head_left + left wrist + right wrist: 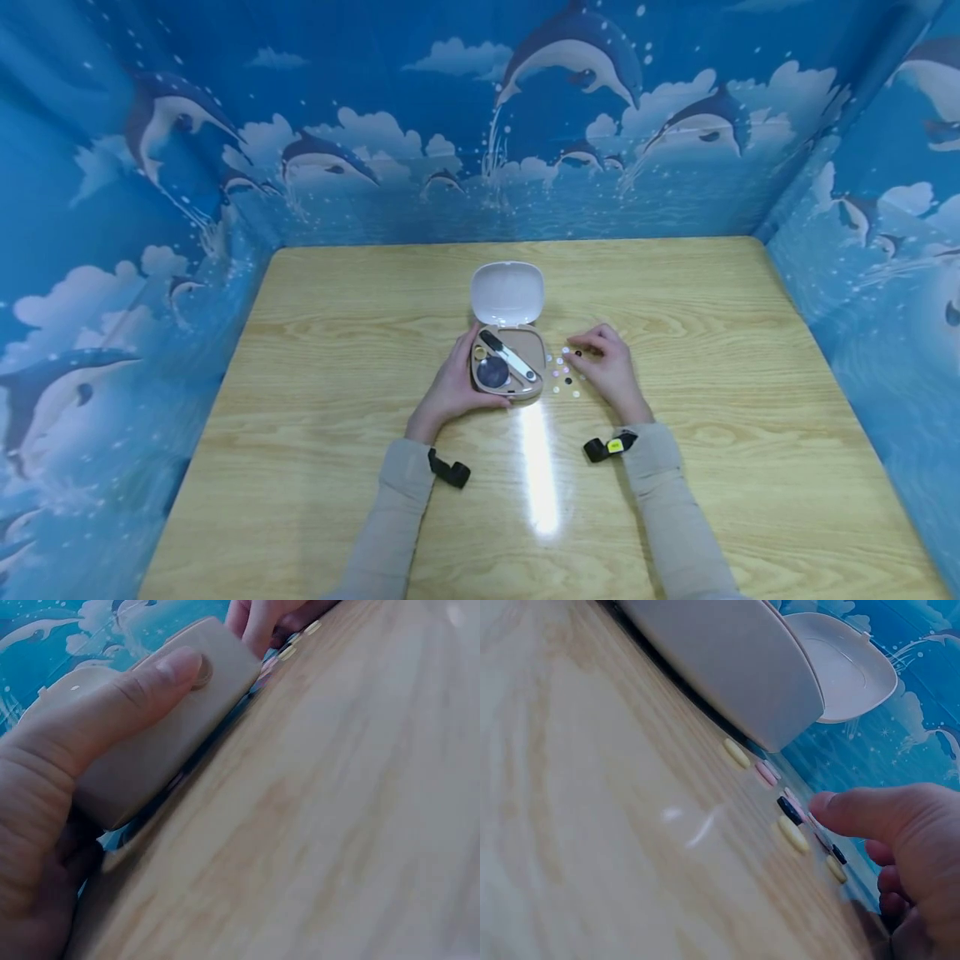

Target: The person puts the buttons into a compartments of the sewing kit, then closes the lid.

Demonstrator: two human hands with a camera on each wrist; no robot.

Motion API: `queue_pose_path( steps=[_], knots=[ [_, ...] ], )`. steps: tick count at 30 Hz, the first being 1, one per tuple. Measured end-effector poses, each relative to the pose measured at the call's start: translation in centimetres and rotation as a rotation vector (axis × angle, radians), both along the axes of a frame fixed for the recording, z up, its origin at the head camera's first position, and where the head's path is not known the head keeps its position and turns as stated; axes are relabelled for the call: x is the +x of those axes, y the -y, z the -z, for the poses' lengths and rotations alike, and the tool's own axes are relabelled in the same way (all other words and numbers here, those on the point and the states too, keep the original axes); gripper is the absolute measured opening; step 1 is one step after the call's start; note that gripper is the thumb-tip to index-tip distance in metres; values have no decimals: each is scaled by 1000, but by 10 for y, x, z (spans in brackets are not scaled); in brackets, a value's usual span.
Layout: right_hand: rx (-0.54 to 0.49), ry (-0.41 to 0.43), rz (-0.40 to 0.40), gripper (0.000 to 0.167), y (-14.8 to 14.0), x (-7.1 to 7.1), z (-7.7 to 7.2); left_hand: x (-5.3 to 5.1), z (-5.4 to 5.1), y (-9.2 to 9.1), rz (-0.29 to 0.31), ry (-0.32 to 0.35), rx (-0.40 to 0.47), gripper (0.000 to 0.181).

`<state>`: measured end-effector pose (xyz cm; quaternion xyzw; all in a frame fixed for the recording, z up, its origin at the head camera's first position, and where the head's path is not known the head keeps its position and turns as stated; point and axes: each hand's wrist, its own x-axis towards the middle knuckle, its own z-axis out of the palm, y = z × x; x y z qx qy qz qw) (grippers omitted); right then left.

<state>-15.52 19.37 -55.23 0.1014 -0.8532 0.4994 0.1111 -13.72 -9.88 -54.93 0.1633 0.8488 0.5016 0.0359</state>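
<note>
A small beige sewing kit box stands on the table with its white lid raised at the back. My left hand grips its left side; in the left wrist view the thumb presses near a round catch on the front wall. Inside lie a black-and-silver slim tool, a dark round disc and a gold ring. Right of the box, my right hand hovers over loose buttons, thumb and forefinger apart. In the right wrist view the thumb tip is by a dark button.
Several white, pink, yellow and black buttons are scattered close to the box's right wall, some lying flat beside a yellow button. The wood-grain table meets a blue dolphin-print curtain at the back and sides.
</note>
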Motion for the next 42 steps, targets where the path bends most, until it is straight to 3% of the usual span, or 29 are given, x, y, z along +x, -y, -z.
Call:
queue_pose_path(
  steps=[11,30,42],
  knots=[
    [61,12,23,13,4,1,-2,2,-5,2,-7,61,8,135],
    [61,-23,31,8,6,1,-2,2,-3,2,15,45,25,133],
    [44,-42,40,9,6,1,-1,2,-3,2,-4,56,13,133]
  ],
)
